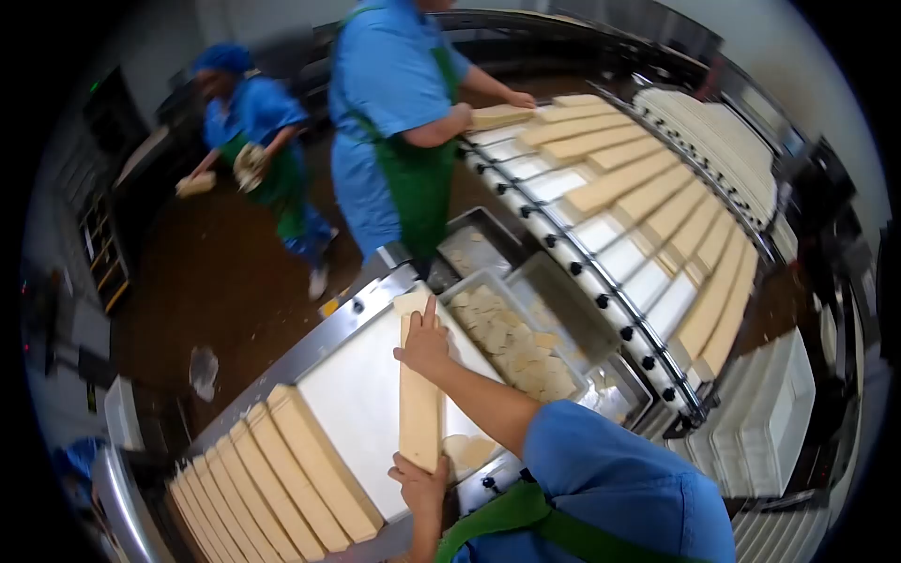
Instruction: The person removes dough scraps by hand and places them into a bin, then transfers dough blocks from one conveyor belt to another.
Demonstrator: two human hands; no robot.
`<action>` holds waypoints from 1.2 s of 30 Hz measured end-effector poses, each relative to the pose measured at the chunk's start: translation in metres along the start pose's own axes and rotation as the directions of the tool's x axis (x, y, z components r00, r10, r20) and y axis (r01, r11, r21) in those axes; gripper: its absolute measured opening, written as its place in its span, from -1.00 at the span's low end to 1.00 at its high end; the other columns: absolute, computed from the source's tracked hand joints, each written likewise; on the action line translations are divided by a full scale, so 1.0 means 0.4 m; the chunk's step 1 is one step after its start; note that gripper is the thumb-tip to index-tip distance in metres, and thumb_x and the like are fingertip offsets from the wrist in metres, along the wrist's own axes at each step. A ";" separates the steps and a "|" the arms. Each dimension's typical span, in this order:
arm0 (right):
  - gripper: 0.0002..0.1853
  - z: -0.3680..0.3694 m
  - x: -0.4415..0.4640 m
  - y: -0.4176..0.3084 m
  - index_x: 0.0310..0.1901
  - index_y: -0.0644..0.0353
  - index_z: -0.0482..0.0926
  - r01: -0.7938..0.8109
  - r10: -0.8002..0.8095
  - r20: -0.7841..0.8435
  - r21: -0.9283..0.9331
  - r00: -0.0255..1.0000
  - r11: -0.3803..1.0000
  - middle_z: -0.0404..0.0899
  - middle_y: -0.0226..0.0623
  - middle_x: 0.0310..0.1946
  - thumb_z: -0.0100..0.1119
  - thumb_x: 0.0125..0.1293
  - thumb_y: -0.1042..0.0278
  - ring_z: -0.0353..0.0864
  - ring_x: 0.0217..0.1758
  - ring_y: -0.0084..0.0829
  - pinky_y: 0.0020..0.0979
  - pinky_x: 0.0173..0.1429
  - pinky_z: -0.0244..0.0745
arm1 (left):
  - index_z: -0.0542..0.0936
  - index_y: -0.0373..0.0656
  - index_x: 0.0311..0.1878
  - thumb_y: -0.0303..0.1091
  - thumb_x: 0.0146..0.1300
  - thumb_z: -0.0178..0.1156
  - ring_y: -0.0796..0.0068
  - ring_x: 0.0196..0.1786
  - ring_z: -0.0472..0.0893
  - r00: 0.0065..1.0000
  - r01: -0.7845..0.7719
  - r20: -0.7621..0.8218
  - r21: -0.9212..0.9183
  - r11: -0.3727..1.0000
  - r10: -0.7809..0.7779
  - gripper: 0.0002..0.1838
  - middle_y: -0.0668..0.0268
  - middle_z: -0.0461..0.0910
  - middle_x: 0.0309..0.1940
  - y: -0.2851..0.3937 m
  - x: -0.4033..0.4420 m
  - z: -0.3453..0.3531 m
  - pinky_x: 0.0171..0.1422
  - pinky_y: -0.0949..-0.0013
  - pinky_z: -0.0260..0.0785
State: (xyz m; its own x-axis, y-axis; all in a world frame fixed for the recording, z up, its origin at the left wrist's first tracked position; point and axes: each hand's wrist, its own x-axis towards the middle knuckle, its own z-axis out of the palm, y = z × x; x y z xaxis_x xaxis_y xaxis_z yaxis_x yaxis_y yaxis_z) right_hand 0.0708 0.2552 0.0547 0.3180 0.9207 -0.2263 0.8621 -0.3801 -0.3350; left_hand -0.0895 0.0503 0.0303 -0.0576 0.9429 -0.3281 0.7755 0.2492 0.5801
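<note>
A long pale block [419, 413] lies over the white belt in front of me, with both my hands on it. My left hand [425, 343] grips its far end, one finger stretched toward a thin pale slice [410, 302] there. The near end of the block is held by my right hand [419, 480], fingers and thumb around it. Beside that end, a few thin round slices [467, 451] lie at the belt's edge. Several similar long blocks [286, 469] stand in a row on the belt at the lower left.
Bins [502, 338] with pale slices stand right of the belt. Beyond them, a curved conveyor [601, 246] carries several long blocks. One person [389, 122] handles a block there; another person [258, 141] stands on the brown floor, holding things. White trays [760, 422] are stacked at right.
</note>
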 end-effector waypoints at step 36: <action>-0.39 -0.615 -0.142 1.577 0.13 0.38 0.45 -0.680 0.665 -0.359 0.105 0.655 0.726 0.30 0.00 0.28 -0.28 0.30 0.01 0.22 0.33 -0.12 -0.06 0.38 -0.04 | 0.28 -0.20 0.33 -0.46 0.13 0.18 0.01 0.21 0.36 0.381 -0.779 0.349 -0.378 0.500 0.856 -0.35 -0.03 0.20 0.24 0.941 -0.198 0.538 0.22 0.26 0.31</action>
State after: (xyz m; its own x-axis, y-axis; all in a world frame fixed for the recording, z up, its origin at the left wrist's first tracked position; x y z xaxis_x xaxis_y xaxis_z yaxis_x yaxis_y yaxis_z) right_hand 0.6938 -0.0151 0.0811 0.9233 0.3818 -0.0424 0.3683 -0.9111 -0.1850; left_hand 0.3423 0.0219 0.1144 0.8614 0.4955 0.1119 0.1951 -0.5262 0.8277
